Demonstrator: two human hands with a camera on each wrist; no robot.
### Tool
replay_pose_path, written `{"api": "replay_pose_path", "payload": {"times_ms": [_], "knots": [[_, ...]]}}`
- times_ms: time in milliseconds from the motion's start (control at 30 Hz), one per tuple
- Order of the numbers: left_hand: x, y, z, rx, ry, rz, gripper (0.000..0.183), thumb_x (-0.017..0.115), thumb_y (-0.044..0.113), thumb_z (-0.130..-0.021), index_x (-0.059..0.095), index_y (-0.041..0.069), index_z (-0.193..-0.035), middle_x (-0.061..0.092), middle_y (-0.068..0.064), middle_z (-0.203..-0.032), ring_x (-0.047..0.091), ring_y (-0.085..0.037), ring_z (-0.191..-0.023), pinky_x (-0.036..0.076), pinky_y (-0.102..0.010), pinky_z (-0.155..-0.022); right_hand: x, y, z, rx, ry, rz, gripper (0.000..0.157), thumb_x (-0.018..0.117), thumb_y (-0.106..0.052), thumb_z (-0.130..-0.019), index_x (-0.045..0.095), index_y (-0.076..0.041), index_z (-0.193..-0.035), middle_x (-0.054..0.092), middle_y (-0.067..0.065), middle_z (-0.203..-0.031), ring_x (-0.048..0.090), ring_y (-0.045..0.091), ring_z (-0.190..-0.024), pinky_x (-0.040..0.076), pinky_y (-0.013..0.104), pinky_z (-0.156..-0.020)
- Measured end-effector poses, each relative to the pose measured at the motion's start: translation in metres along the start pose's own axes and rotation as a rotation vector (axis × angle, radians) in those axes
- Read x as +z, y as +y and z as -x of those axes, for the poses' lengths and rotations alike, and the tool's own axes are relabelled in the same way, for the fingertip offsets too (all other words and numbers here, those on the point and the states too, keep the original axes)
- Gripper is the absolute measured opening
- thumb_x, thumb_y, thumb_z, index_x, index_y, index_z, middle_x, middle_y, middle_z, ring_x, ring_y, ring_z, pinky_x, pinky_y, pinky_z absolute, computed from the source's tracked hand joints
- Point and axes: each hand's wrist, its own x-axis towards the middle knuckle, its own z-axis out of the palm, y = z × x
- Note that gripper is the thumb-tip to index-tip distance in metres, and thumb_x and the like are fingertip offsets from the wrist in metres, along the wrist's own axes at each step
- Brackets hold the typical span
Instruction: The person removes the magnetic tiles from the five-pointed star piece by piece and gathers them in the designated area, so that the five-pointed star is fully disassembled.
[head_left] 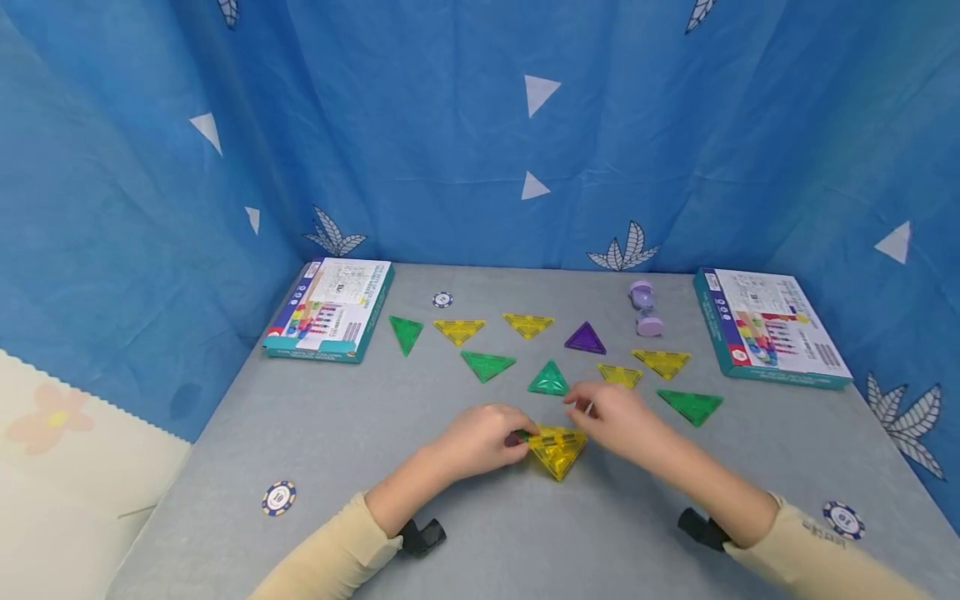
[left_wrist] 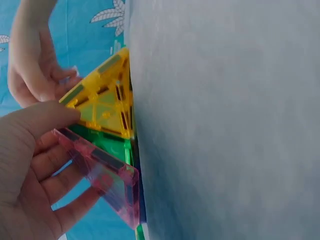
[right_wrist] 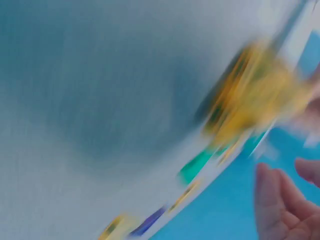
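Note:
My left hand (head_left: 486,440) pinches a small structure of translucent triangular magnetic tiles standing on the table. Yellow tiles (head_left: 558,454) form its near side. In the left wrist view, the thumb lies on a yellow tile (left_wrist: 102,107), a green tile (left_wrist: 107,142) shows below it, and the fingers lie against a pink tile (left_wrist: 107,175). My right hand (head_left: 618,421) hovers beyond the structure with loosely bent fingers and nothing in them. Its fingertips are close to a green triangle tile (head_left: 550,380); touching or apart, I cannot tell. The right wrist view is blurred.
Beyond the hands lie several loose triangle tiles, among them a purple one (head_left: 586,338) and a green one (head_left: 691,406). Boxes stand at left (head_left: 330,308) and right (head_left: 772,327). A purple hourglass (head_left: 645,308) is at the back. Chips (head_left: 279,498) lie about.

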Motion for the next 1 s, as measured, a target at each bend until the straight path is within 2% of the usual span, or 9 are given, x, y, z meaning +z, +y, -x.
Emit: {"api": "replay_pose_path", "payload": {"times_ms": [100, 200, 300, 367, 467, 533, 700, 867, 1000], "knots": [[0.001, 0.003, 0.001, -0.042, 0.054, -0.001, 0.015, 0.066, 0.016, -0.083, 0.071, 0.015, -0.097, 0.069, 0.007, -0.092, 0.056, 0.001, -0.074, 0.044, -0.013, -0.064, 0.013, -0.021, 0.017, -0.056, -0.050, 0.079, 0.025, 0.071, -0.023, -0.083, 0.065, -0.008, -0.101, 0.063, -0.002, -0.082, 0.053, 0.005, -0.064, 0.045, 0.023, -0.054], [0.002, 0.008, 0.002, -0.103, 0.099, -0.010, 0.015, 0.066, 0.015, -0.082, 0.071, 0.014, -0.095, 0.068, 0.006, -0.088, 0.051, 0.001, -0.066, 0.042, -0.013, -0.059, 0.025, -0.029, 0.021, -0.034, -0.078, 0.142, 0.037, 0.074, -0.032, -0.080, 0.062, -0.009, -0.106, 0.064, -0.001, -0.091, 0.056, 0.007, -0.071, 0.047, 0.026, -0.059], [0.002, 0.016, 0.005, -0.150, 0.111, -0.059, 0.009, 0.066, 0.017, -0.081, 0.069, 0.015, -0.089, 0.063, 0.008, -0.076, 0.045, 0.000, -0.056, 0.038, -0.013, -0.051, 0.033, -0.030, 0.018, -0.019, -0.065, 0.154, 0.042, 0.074, -0.037, -0.079, 0.060, -0.011, -0.109, 0.064, 0.000, -0.096, 0.058, 0.008, -0.075, 0.047, 0.028, -0.061], [0.002, 0.022, 0.008, -0.165, 0.107, -0.103, 0.002, 0.067, 0.018, -0.082, 0.066, 0.016, -0.081, 0.054, 0.011, -0.067, 0.040, 0.000, -0.051, 0.034, -0.014, -0.046, 0.037, -0.030, 0.015, -0.049, -0.038, 0.167, 0.040, 0.073, -0.038, -0.079, 0.061, -0.012, -0.106, 0.062, -0.002, -0.093, 0.055, 0.007, -0.071, 0.046, 0.026, -0.059], [0.001, 0.032, 0.012, -0.167, 0.110, -0.164, 0.018, 0.067, 0.018, -0.081, 0.055, 0.018, -0.069, 0.042, 0.012, -0.058, 0.035, 0.000, -0.046, 0.029, -0.015, -0.042, 0.042, -0.031, 0.014, -0.117, 0.000, 0.210, 0.033, 0.074, -0.036, -0.078, 0.061, -0.012, -0.098, 0.056, -0.005, -0.084, 0.049, 0.005, -0.062, 0.041, 0.022, -0.052], [0.000, 0.036, 0.013, -0.162, 0.116, -0.189, 0.024, 0.067, 0.018, -0.082, 0.049, 0.019, -0.065, 0.040, 0.011, -0.056, 0.034, -0.001, -0.045, 0.027, -0.016, -0.041, 0.044, -0.032, 0.014, -0.147, 0.022, 0.220, 0.028, 0.075, -0.031, -0.078, 0.060, -0.012, -0.093, 0.051, -0.005, -0.080, 0.044, 0.005, -0.057, 0.038, 0.020, -0.049], [0.000, 0.037, 0.011, -0.146, 0.124, -0.234, 0.026, 0.068, 0.019, -0.082, 0.048, 0.019, -0.065, 0.042, 0.010, -0.056, 0.034, -0.001, -0.044, 0.027, -0.016, -0.041, 0.046, -0.029, 0.017, -0.168, 0.099, 0.151, 0.022, 0.077, -0.019, -0.076, 0.059, -0.011, -0.087, 0.052, -0.005, -0.077, 0.046, 0.004, -0.058, 0.040, 0.019, -0.050], [0.000, 0.036, 0.011, -0.142, 0.128, -0.242, 0.026, 0.069, 0.018, -0.081, 0.049, 0.019, -0.064, 0.042, 0.010, -0.056, 0.033, -0.001, -0.044, 0.027, -0.017, -0.041, 0.040, -0.019, 0.020, -0.112, 0.141, 0.041, 0.018, 0.075, -0.010, -0.076, 0.060, -0.011, -0.083, 0.056, -0.007, -0.069, 0.049, 0.003, -0.057, 0.042, 0.018, -0.050], [0.000, 0.036, 0.011, -0.122, 0.140, -0.259, 0.023, 0.069, 0.017, -0.079, 0.051, 0.018, -0.064, 0.045, 0.010, -0.057, 0.035, -0.001, -0.046, 0.029, -0.017, -0.041, 0.030, -0.010, 0.020, -0.075, 0.157, 0.000, 0.015, 0.074, -0.006, -0.076, 0.061, -0.010, -0.083, 0.061, -0.005, -0.069, 0.054, 0.003, -0.058, 0.043, 0.017, -0.050]]}}
